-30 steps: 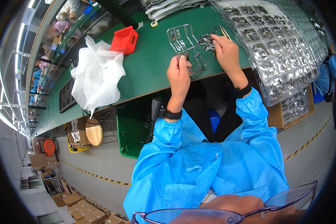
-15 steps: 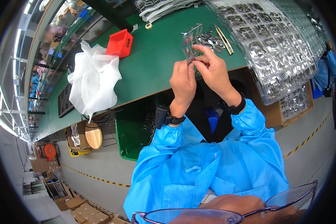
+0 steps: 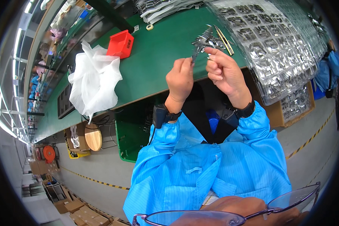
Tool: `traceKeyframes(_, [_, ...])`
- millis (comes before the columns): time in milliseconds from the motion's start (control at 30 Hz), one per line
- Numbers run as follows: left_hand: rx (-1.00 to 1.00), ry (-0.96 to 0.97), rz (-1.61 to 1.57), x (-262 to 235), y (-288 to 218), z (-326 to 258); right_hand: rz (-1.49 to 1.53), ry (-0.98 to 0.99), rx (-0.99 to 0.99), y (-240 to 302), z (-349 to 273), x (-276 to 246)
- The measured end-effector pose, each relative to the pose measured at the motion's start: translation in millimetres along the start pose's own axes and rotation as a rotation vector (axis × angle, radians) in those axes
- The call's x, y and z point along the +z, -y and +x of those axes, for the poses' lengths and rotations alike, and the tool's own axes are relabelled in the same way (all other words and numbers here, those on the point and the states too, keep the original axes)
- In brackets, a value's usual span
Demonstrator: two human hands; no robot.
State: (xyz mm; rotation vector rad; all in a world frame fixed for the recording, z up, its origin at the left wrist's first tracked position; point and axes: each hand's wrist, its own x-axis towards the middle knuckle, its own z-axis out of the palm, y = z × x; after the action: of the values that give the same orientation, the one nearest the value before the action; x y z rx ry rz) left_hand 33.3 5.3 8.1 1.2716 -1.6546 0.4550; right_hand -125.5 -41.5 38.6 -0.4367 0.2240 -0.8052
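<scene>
Bright, even light fills the room; tube lights (image 3: 14, 66) glow at far left. Glare flecks the clear tray (image 3: 267, 56), and shadow pools beneath the green bench (image 3: 150, 71). Edges bow toward a black rim; distant people (image 3: 57, 33) seem blurred.

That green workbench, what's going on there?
A person in a blue smock works at the green workbench with bare hands. The left hand holds a metal wire frame, seen nearly edge-on. The right hand is raised beside it, perhaps pinching something shiny, too small to identify. Beyond the hands lie loose small metal pieces; a red bin and crumpled white sheet are to the left.
</scene>
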Motion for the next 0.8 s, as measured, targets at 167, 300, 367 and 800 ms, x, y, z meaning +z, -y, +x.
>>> traceKeyframes(167, [-0.489, 0.02, -0.378, -5, 2, -8, -0.751, -0.256, -0.396, 6, 25, -30])
traceKeyframes(300, [-0.698, 0.025, -0.663, -10, 3, -9, -1.688, -0.382, -0.773, 11, 50, -53])
traceKeyframes(367, [-0.7, 0.057, -0.642, -12, 2, -9, -2.033, -0.445, -0.926, 11, 54, -53])
traceKeyframes(800, [-0.176, 0.114, -0.172, -22, -16, -4, -0.916, -0.126, -0.407, -4, 21, 13])
